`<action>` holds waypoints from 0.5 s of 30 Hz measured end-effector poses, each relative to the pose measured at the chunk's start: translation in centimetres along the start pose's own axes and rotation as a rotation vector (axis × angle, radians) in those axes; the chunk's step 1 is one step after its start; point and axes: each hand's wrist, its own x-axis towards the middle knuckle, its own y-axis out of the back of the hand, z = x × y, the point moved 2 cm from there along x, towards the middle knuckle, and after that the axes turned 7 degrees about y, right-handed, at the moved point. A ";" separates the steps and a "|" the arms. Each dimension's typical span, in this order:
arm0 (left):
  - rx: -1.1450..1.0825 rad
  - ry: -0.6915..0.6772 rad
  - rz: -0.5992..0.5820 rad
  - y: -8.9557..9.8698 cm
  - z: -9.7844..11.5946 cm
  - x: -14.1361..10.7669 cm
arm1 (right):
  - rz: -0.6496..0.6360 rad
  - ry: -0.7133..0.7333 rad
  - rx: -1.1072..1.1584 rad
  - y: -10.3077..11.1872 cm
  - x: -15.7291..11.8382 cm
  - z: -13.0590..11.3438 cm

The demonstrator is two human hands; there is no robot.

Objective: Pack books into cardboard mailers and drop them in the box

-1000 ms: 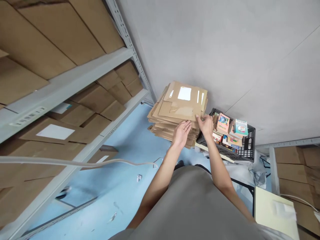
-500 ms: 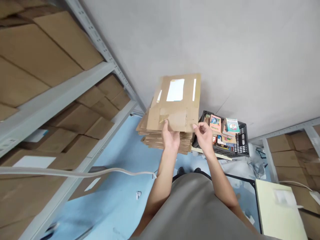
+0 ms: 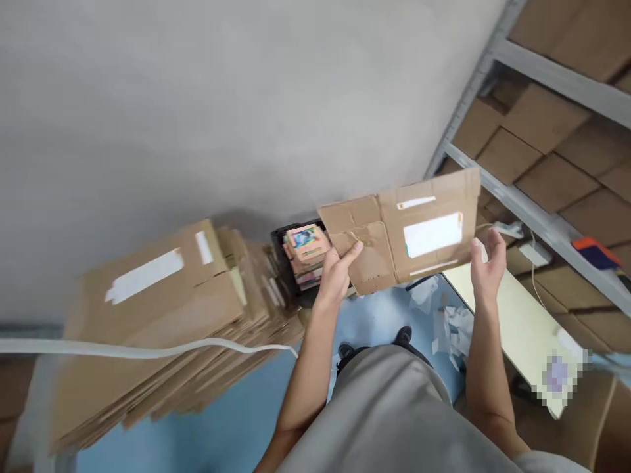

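Observation:
A flattened cardboard box (image 3: pixel 387 256) with white labels is held up at a tilt before me. My left hand (image 3: pixel 336 276) grips its left flap, thumb and fingers closed on the board near a strip of clear tape. At the box's right edge is my right hand (image 3: pixel 488 263), fingers apart and thumb beside the edge; whether the thumb touches it I cannot tell. Part of a black crate (image 3: pixel 284 253) with books (image 3: pixel 306 244) shows behind the left hand. To the left rises a stack of flattened cardboard boxes (image 3: pixel 158 315).
On the right stands a metal shelf (image 3: pixel 552 220) packed with brown boxes. A pale yellow tabletop (image 3: pixel 513 328) sits below it, with crumpled white scraps (image 3: pixel 453 335) on the blue floor nearby. A white cable (image 3: pixel 148 348) crosses the lower left. A grey wall (image 3: pixel 246 112) closes off the back.
The view has swung right. The flattened box has moved from above the stack to the right, past the crate, and turned sideways. My right hand's fingers have opened from a pinch.

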 end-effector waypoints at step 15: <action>0.510 0.345 -0.344 -33.2 -34.6 4.8 | 0.021 -0.635 -0.217 30.4 -7.2 30.0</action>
